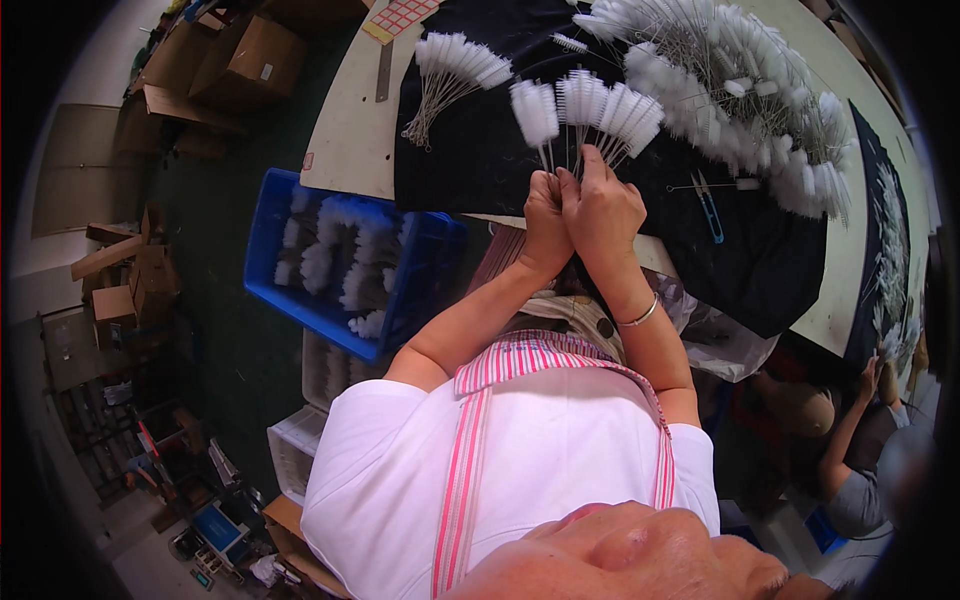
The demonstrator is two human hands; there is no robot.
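Just above the near edge of the table, my hands meet and hold a fan of white-bristled wire brushes [581, 98] by their thin wire stems. My left hand [545, 225] is closed round the stems at the left, below a small cluster of brush heads [535, 112]. Pressed against it, my right hand [607, 208] grips the stems on the right, its index finger laid along them. A second fanned bunch of brushes [455, 75] lies on the black cloth [480, 165], left of my hands. The lower stem ends are hidden in my fingers.
A large heap of brushes [720, 85] covers the far right of the table. Blue-handled thread snips [709, 208] and a single brush [747, 184] lie right of my hands. A blue crate [262, 240] of brushes stands left. Another person's hand [870, 378] is at far right.
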